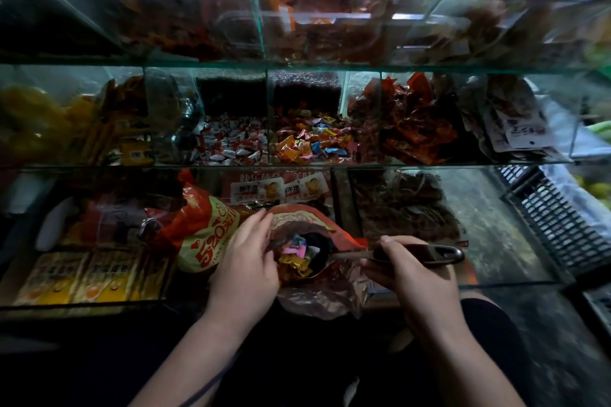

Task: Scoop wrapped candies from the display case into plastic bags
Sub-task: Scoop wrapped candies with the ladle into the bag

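Observation:
A red plastic bag (307, 220) sits open at the front of the glass display case (330, 68). My left hand (246, 266) grips the bag's left rim and holds its mouth open. My right hand (411, 269) grips the dark handle of a metal scoop (439, 254), whose bowl lies inside the bag's mouth. Wrapped candies (299, 256) in pink, blue and gold fill the scoop's bowl. More colourful wrapped candies (312, 140) lie in the middle compartment of the case, with red-and-white wrapped candies (233, 145) in the compartment to its left.
A red and yellow printed bag (205, 235) lies left of the open bag. Yellow packets (79, 277) line the lower left compartment. Red snack packets (416, 129) fill the right middle compartment. A black plastic crate (558, 218) stands at the right.

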